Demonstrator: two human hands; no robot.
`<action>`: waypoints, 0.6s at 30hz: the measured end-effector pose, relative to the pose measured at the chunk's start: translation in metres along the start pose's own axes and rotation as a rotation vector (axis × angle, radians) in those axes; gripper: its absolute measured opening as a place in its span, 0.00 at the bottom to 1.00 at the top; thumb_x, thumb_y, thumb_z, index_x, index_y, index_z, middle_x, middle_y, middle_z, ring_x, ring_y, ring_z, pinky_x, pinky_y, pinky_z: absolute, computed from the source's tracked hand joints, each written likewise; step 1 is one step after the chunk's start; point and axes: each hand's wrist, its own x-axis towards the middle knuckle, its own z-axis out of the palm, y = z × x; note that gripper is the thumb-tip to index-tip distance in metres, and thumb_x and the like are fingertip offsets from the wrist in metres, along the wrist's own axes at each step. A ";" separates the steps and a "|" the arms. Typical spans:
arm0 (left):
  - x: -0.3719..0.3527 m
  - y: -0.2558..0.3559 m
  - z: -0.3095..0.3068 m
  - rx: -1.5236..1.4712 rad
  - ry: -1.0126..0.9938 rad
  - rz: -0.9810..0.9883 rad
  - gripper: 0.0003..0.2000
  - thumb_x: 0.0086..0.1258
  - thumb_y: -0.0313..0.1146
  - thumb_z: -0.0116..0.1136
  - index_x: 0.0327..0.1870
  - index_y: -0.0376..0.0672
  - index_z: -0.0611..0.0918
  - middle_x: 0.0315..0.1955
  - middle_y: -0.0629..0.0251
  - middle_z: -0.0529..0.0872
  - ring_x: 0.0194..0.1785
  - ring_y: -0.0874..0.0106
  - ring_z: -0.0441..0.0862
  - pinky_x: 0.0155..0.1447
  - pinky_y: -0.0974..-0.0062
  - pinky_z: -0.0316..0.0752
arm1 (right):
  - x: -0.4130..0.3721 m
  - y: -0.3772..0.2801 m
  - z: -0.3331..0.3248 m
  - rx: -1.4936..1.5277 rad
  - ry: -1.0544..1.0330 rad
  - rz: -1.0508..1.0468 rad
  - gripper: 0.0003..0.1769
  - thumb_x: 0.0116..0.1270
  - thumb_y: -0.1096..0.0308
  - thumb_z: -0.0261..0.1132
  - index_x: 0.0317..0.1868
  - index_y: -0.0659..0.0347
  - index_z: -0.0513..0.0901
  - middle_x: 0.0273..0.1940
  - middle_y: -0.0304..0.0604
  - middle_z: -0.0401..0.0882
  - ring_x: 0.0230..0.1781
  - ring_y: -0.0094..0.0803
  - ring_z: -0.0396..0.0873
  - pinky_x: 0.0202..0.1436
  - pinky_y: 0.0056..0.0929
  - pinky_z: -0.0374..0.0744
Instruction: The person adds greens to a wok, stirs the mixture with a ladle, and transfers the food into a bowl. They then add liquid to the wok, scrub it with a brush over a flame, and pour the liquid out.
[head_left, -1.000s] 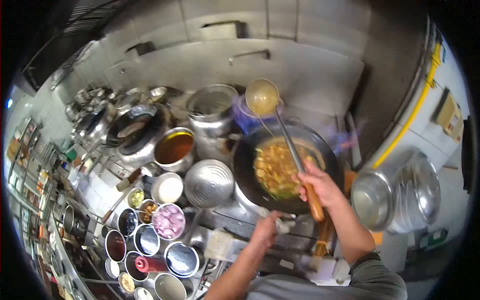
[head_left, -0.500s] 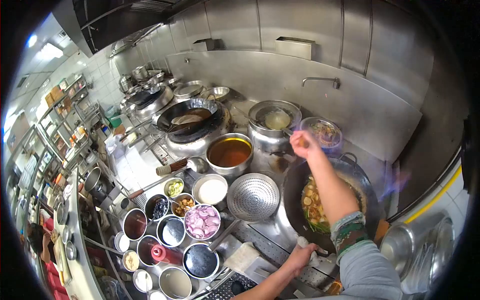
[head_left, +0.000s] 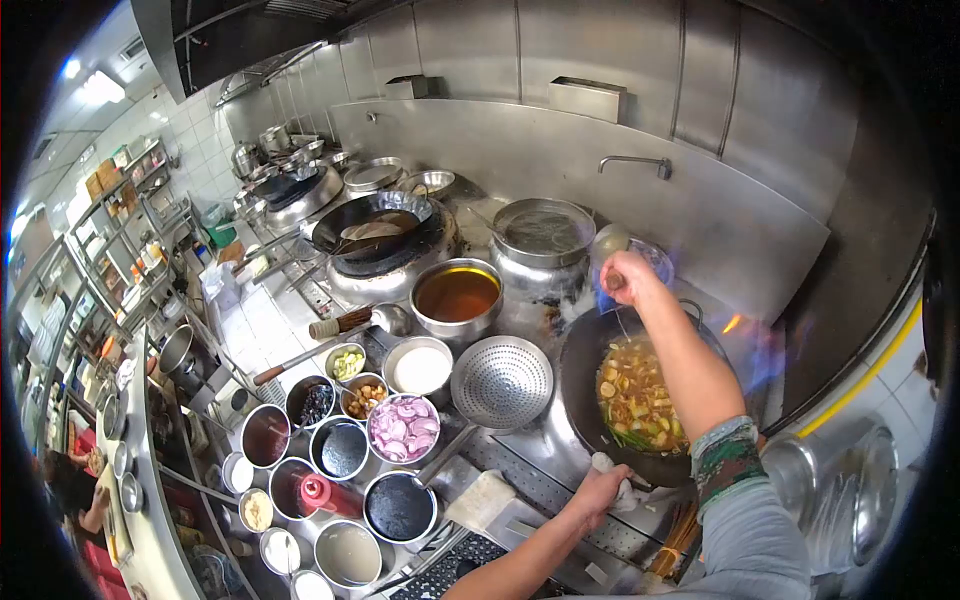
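Food [head_left: 640,388]: in wok [head_left: 580,372], undished | right hand [head_left: 632,278]: closed round ladle [head_left: 612,239], beyond wok | left hand [head_left: 598,493]: clenching cloth [head_left: 627,496], wok's near rim

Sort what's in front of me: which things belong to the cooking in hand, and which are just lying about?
In use:
- ladle, in the right hand
- white cloth, in the left hand at the wok's edge
- wok with food

Apparently lying about:
- perforated strainer
- red squeeze bottle
- purple onion pieces
- far wok
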 end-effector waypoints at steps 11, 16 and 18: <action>-0.017 0.013 0.004 0.036 -0.003 -0.055 0.12 0.66 0.35 0.58 0.43 0.35 0.80 0.33 0.62 0.83 0.33 0.69 0.82 0.31 0.67 0.78 | -0.134 0.012 -0.072 -1.106 0.398 -0.421 0.16 0.55 0.77 0.56 0.46 0.72 0.76 0.29 0.51 0.80 0.23 0.36 0.80 0.23 0.37 0.77; 0.001 -0.002 -0.001 -0.016 -0.063 -0.017 0.17 0.67 0.39 0.55 0.47 0.32 0.79 0.37 0.61 0.84 0.38 0.68 0.84 0.40 0.69 0.79 | -0.224 -0.008 -0.163 -1.015 0.494 -0.300 0.16 0.55 0.76 0.57 0.46 0.68 0.75 0.31 0.50 0.80 0.23 0.35 0.79 0.24 0.37 0.77; -0.005 0.003 -0.001 0.013 -0.049 -0.044 0.19 0.68 0.40 0.54 0.51 0.33 0.78 0.44 0.59 0.84 0.44 0.65 0.83 0.47 0.65 0.78 | -0.271 -0.007 -0.190 -0.742 0.488 -0.259 0.13 0.55 0.77 0.58 0.42 0.66 0.75 0.27 0.45 0.78 0.20 0.32 0.77 0.22 0.35 0.76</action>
